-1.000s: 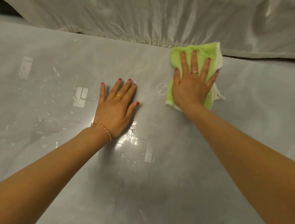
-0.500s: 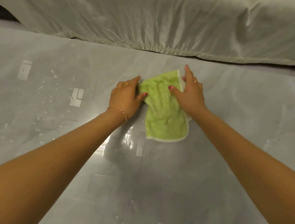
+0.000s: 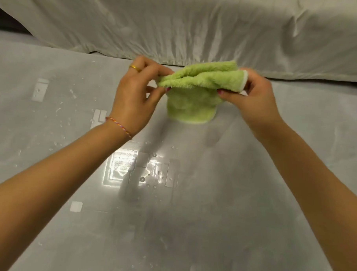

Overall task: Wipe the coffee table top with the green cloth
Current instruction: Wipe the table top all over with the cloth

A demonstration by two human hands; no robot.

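Head view, green cloth: I am seeing the green cloth [image 3: 198, 83] being held up over the coffee table top [image 3: 190, 207], between the two hands, in the far middle of the surface.
Head view, cloth axis: Its gathered top edge is running left to right from one hand to the other, tilting slightly up toward the right; this is the long axis I am reading. The rest is hanging down toward the table as a shorter, rounded flap. I cannot tell whether its lower hem is touching the surface.
Head view, cloth edge: A white trim is showing at the right end, by the right thumb, and along the bottom hem.
Head view, left hand: The left hand [image 3: 134, 96] is pinching the left end of the cloth between thumb and fingertips, fingers curling in. It is wearing a gold ring [image 3: 135, 68] and a braided wrist thread [image 3: 118, 126].
Head view, right hand: The right hand [image 3: 256, 102] is pinching the right end, thumb lying under the trimmed corner and fingers curling behind it.
Head view, table surface: The glossy grey top is carrying water droplets [image 3: 143, 179], mostly to the left and in the near middle, where ceiling light is reflecting.
Head view, background: A pale wrinkled fabric cover [image 3: 178, 22] is lying along the far edge of the table.
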